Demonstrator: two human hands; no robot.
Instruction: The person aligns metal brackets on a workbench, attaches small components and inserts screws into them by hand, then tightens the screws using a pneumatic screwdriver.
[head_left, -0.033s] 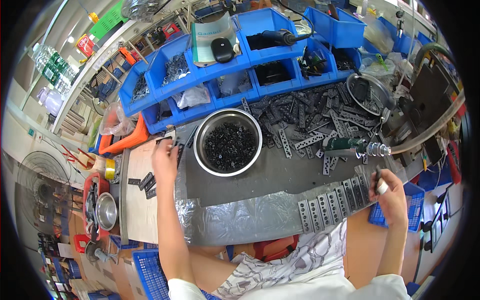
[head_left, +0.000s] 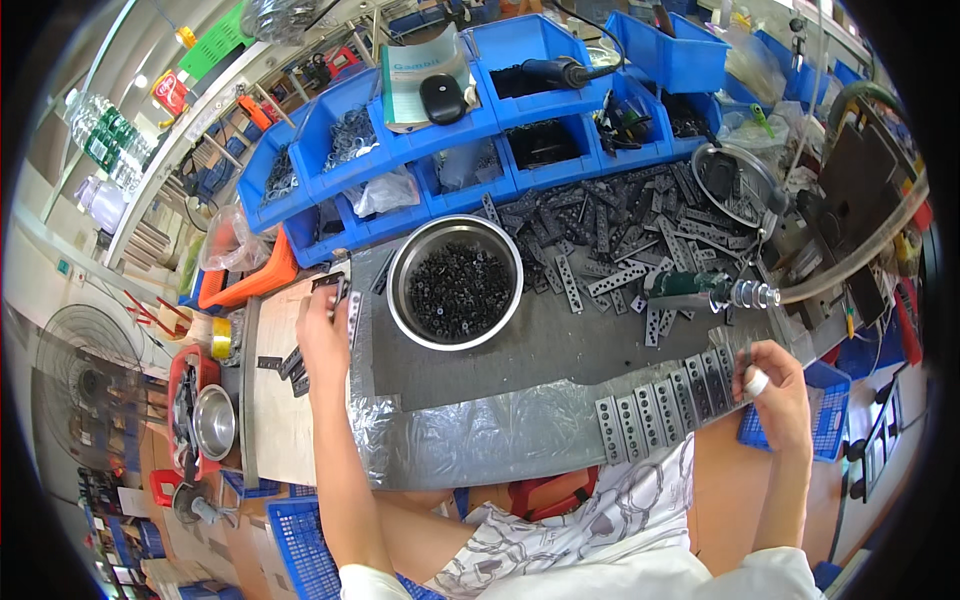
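Observation:
My left hand [head_left: 322, 335] is over the pale board at the table's left, its fingers closed round a narrow perforated metal plate [head_left: 355, 318]. Dark pieces [head_left: 330, 283] show at its fingertips; whether they are held is unclear. Several dark perforated plates [head_left: 292, 368] lie beside that wrist. At the right, my right hand [head_left: 780, 390] has its fingers pinched together at the end of a row of perforated plates [head_left: 665, 412]. A white wrap [head_left: 757, 383] is on one finger. What the pinch holds is too small to make out.
A steel bowl [head_left: 455, 335] of small dark parts stands mid-table. Behind it lie loose perforated plates [head_left: 602, 235] and stacked blue bins [head_left: 430, 145]. A green air screwdriver [head_left: 690, 288] on a hose hangs above the row. Plastic film [head_left: 480, 440] covers the front edge.
My left hand has shifted slightly left, and the plate beside its fingers shows more fully. My right hand has lowered slightly leftward to the row's end; the dark piece at its fingertips no longer shows.

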